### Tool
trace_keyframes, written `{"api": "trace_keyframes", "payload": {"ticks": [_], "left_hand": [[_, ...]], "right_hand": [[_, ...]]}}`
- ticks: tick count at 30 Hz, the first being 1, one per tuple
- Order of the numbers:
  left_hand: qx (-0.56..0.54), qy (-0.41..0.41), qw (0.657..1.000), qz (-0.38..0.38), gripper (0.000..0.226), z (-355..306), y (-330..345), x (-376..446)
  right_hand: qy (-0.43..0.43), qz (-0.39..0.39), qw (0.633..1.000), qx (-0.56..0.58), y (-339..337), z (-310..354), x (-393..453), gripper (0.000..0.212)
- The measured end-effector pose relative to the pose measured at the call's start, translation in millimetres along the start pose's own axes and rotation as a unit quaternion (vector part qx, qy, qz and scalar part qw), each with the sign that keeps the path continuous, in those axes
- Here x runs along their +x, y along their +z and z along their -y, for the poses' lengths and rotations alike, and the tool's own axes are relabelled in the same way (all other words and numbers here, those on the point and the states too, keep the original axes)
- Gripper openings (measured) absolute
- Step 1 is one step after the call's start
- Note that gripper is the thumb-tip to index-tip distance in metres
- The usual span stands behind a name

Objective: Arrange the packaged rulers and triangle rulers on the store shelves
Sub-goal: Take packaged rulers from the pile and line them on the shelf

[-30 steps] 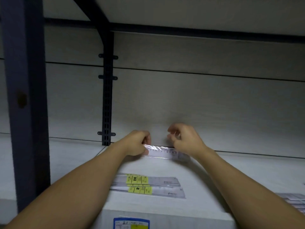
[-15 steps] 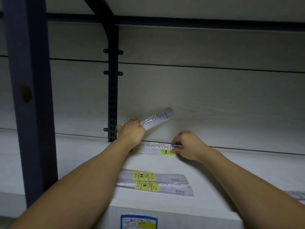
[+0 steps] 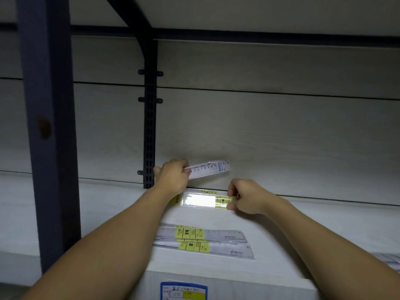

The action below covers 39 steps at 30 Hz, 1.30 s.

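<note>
**Op:** Right, my left hand (image 3: 173, 178) has its fingers curled round one end of a short packaged ruler (image 3: 207, 168). That ruler is lifted off the shelf board (image 3: 335, 224) and tilts up and away to the right of the grip, in front of the back panel (image 3: 281, 137).

**Desk:** And your right?

**Op:** My right hand (image 3: 246, 197) pinches the right end of a second packaged ruler (image 3: 205, 200), thumb on the near edge, fingers over the far edge. From that pinch the pack runs leftward, flat on the board, close along the back panel, its far end passing under my left wrist. It has a yellow label just beside my fingertips and glare on the clear wrap.

**Desk:** Anything else nearby?

**Op:** Nearer to me than both grips, two long packaged rulers (image 3: 205, 241) lie side by side, touching, with yellow labels. A slotted black upright (image 3: 149, 131) stands just left of my left hand. A blue-edged price tag (image 3: 184, 291) sits on the shelf's front edge.
</note>
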<state>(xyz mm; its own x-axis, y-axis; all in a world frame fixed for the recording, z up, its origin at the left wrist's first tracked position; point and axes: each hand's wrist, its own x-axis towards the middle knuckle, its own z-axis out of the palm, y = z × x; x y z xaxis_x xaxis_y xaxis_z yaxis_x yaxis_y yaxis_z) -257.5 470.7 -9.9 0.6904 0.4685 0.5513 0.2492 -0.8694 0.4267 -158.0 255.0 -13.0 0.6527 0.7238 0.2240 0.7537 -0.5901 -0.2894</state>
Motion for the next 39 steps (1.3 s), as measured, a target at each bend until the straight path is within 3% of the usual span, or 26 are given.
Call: {"api": "trace_keyframes", "payload": {"ticks": [4,10,19,27,35,39], "left_hand": [[-0.034,-0.012,0.999,-0.025,0.013,0,-4,-4],[-0.021,-0.033,0.999,-0.034,0.014,-8,-24,-5],[-0.039,0.015,0.998,0.052,0.009,-26,-38,-10],[-0.039,0.037,0.993,0.103,0.011,-62,-32,-18],[-0.038,0.076,0.979,0.183,0.026,-131,-11,-30],[-0.052,0.082,0.97,0.221,0.022,-176,3,-37]], "right_hand": [[-0.034,-0.039,0.999,0.0,-8,4,-8,0.023],[0.02,-0.061,0.998,0.001,-48,-1,-26,0.018],[0.083,-0.107,0.991,-0.022,-94,-14,-64,0.02],[0.084,-0.123,0.988,-0.043,-111,-40,-106,0.024],[0.069,-0.182,0.981,-0.021,-150,-106,-143,0.026],[0.051,-0.192,0.98,-0.023,-170,-151,-164,0.024]]}}
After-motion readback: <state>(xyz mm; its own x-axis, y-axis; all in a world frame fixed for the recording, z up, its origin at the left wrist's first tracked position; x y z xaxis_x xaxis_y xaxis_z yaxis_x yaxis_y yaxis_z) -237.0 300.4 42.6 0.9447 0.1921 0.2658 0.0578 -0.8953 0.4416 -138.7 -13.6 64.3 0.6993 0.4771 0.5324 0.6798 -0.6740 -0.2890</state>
